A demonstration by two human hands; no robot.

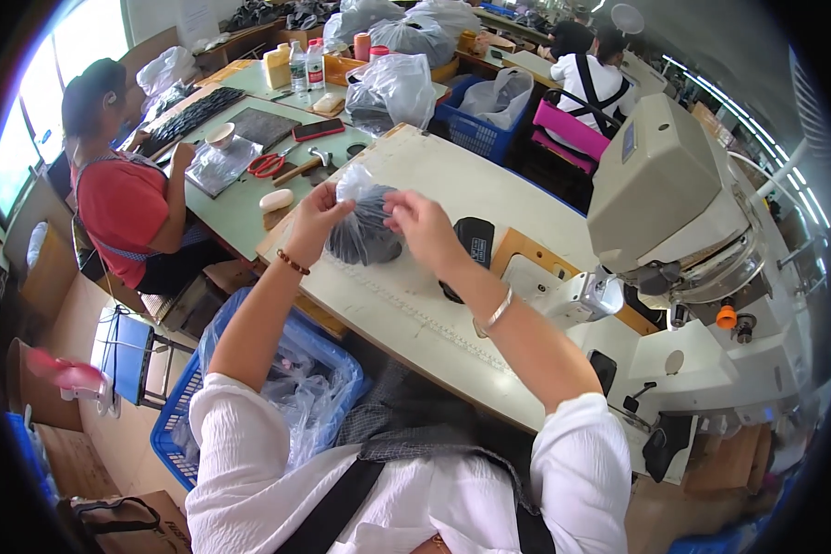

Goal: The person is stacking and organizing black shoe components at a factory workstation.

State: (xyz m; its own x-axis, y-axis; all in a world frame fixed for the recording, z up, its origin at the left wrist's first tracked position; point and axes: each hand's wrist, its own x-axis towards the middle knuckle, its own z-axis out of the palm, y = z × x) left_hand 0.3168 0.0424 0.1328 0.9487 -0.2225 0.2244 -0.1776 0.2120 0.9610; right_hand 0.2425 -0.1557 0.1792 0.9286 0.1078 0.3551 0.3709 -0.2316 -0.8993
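A clear plastic bag (367, 242) with dark grey contents stands on the pale work table, its whitish neck gathered upward. My left hand (318, 218) pinches the bag near the neck on its left side. On the opposite side my right hand (422, 225) has its fingers curled together against the bag's upper right; what lies between the fingertips is partly hidden. Just right of the bag, under my right forearm, is a black item with white print (475, 242). A ruler strip (415, 312) runs along the table's near part.
A large beige sewing machine (660, 175) occupies the right side. At lower left stands a blue basket (171, 434) of plastic bags. On the green table (222, 208) are red-handled scissors (268, 165), a hammer (303, 167) and a phone (319, 129); a person in red (129, 212) sits there.
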